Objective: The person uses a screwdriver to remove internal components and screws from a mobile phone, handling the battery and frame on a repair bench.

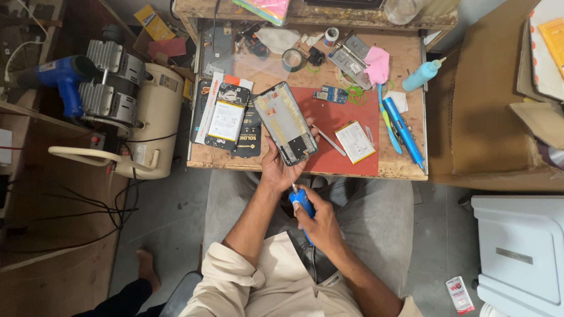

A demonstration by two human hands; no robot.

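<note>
Blue screwdriver (pixel 301 202) handle mostly hidden by right hand (pixel 317 226), apparently.

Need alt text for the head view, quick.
The left hand holds an opened grey phone frame above the red work mat while the right hand points a blue-handled screwdriver at its lower end.

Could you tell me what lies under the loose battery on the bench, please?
The loose battery lies on a red mat beside tweezers. The mat under it is covered.

Wooden workbench (pixel 405 167) (cluttered), grey floor (pixel 170 217).
</note>
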